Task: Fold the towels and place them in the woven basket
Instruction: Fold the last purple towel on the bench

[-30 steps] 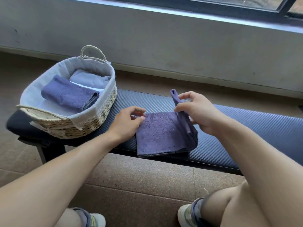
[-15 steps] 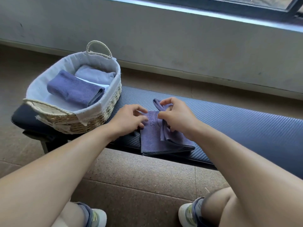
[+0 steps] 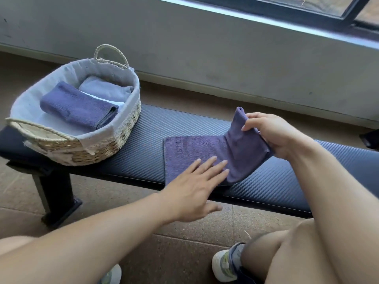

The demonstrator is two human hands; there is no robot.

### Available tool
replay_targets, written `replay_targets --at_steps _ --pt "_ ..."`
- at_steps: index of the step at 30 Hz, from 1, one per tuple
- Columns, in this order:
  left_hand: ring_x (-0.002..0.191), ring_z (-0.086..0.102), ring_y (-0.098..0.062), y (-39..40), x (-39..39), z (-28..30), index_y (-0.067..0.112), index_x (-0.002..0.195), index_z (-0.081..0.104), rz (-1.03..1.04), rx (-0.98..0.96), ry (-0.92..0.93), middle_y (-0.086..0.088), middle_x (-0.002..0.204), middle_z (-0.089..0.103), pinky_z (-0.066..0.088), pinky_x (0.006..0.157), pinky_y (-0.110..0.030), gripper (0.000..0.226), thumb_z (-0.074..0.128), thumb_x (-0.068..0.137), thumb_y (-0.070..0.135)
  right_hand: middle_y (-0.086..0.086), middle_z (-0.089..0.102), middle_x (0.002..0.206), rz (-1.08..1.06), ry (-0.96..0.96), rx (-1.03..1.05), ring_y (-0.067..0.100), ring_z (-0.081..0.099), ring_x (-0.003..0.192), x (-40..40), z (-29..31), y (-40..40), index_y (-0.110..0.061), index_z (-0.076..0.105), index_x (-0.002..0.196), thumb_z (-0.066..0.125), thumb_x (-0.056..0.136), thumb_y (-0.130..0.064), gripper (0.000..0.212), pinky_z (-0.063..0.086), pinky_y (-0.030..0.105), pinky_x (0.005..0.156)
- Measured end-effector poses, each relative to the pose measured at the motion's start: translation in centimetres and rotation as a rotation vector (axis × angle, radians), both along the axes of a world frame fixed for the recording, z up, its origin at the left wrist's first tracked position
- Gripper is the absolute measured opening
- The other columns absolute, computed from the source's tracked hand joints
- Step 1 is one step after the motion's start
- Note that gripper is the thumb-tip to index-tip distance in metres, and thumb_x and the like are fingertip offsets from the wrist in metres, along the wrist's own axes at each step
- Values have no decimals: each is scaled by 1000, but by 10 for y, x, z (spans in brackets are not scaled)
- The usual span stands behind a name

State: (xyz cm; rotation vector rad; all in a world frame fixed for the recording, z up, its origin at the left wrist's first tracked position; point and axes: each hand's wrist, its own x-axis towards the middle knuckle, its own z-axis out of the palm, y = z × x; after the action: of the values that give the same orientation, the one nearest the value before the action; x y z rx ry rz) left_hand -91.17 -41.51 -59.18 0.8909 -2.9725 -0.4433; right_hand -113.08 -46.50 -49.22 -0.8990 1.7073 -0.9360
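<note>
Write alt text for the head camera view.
A person's right hand lifts one end of a purple towel off a dark padded bench while the flat left hand presses it down. A woven basket at left holds folded towels.

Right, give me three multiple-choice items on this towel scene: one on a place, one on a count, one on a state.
1. Where does the woven basket stand?
A. on the floor
B. on the left end of the bench
C. on the window sill

2. How many folded towels lie in the basket?
A. none
B. two
C. five

3. What is the right hand doing?
A. holding up the right end of the purple towel
B. resting flat on the floor
C. gripping the basket handle

Answers:
1 B, its base sits on the padded bench top.
2 B, a dark blue towel and a pale blue towel show inside.
3 A, its fingers pinch the raised cloth while the left hand presses the flat part.
</note>
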Motion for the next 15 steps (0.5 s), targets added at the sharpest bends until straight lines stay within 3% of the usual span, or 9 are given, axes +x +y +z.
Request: replay_targets --at_steps 4,12,15 --pt "154 -22 -19 7 -1 -5 16 162 -6 -53 -70 -143 2 168 -18 -9 125 -46 95 48 97 59 10 73 92 -38 -33 -22 23 68 78 -6 -3 -1 -13 75 103 63 81 2 28 58 36 80" --pt "156 -9 -14 2 -5 -3 17 162 10 -28 -50 -11 2 171 0 -4 127 -40 84 49 99 55 10 70 94 9 -23 -13 26 67 81 1 -2 -7 -9 71 114 67 81 -1 34 56 47 89" --pt "155 -14 -12 -1 -4 -5 19 162 1 -4 -77 92 4 170 -7 -3 127 -39 88 48 99 57 10 70 94 17 -25 -20 25 67 83 7 -3 -9 -8 70 115 67 82 0 34 55 50 92"
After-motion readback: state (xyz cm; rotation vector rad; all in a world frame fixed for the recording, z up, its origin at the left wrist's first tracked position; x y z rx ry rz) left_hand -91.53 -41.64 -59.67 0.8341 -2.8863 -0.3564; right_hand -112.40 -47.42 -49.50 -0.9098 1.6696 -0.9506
